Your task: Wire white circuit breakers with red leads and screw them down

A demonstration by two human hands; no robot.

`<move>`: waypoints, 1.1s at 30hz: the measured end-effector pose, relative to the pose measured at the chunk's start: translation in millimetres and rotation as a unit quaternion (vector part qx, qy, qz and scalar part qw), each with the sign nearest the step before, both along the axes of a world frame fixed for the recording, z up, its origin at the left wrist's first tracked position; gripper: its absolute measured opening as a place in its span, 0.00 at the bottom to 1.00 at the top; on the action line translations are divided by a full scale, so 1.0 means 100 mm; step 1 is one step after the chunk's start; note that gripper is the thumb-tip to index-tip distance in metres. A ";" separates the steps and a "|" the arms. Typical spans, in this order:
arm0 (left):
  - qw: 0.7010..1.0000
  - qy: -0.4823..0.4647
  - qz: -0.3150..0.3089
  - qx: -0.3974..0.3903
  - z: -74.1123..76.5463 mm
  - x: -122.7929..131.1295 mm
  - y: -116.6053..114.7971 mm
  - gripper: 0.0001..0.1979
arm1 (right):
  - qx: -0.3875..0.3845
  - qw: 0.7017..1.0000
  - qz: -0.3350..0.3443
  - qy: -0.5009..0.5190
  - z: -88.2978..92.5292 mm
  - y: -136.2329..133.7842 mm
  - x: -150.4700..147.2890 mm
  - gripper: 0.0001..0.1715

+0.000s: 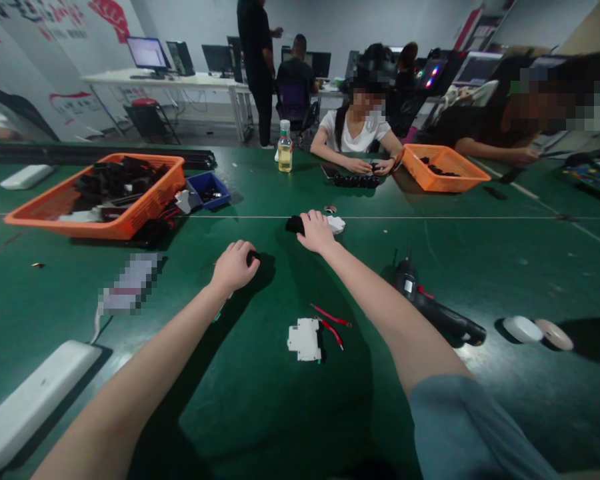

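My left hand [236, 267] is closed around a small black part [253, 257], most of it hidden by the fingers. Farther forward, my right hand [317, 232] curls down over a dark black piece [295, 225] on the table. A white object [337, 225] shows at that hand's right side; its kind is unclear. Between my forearms lies a white circuit breaker [305, 339], with short red wires [333, 328] beside it. Something partly green peeks out from under my left wrist.
Left stand an orange basket [173, 162] of black parts and a blue bin [223, 187]. A power drill [430, 303] lies right, near round white lids [523, 329]. A white power strip [40, 387] is at lower left. Across the table are a bottle [285, 150] and seated people.
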State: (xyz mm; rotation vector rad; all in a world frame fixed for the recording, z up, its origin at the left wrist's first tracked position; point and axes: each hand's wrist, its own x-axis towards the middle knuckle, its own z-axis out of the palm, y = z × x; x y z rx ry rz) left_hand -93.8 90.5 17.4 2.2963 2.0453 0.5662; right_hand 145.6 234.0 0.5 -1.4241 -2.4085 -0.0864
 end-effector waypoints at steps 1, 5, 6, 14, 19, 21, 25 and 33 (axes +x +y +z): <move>1.000 -0.003 -0.003 0.001 0.00 0.00 0.00 0.11 | 0.003 1.000 -0.008 0.008 0.01 -0.03 0.01 0.35; 1.000 -0.005 -0.009 0.009 0.00 -0.01 0.00 0.11 | -0.042 0.999 -0.008 0.013 0.06 -0.05 0.10 0.34; 1.000 -0.005 -0.008 0.009 0.00 -0.01 -0.01 0.12 | -0.065 0.998 -0.001 0.017 0.08 -0.05 0.13 0.31; 1.000 -0.007 -0.011 0.009 -0.01 -0.01 -0.01 0.13 | -0.124 0.971 0.000 0.202 0.40 -0.32 0.41 0.27; 1.000 0.016 0.001 0.017 -0.02 0.00 -0.01 0.13 | -0.126 0.981 0.072 0.125 0.55 -0.83 0.60 0.24; 0.999 0.027 0.011 0.015 -0.02 0.01 -0.02 0.13 | -0.134 0.984 0.093 0.069 0.52 -1.06 0.66 0.23; 0.998 0.037 0.046 0.003 -0.03 0.03 -0.03 0.16 | -0.144 0.981 0.133 0.011 0.42 -1.40 0.77 0.22; 0.992 0.020 0.119 -0.037 -0.06 0.04 -0.03 0.23 | -0.208 0.951 0.222 -0.050 0.66 -1.53 0.82 0.25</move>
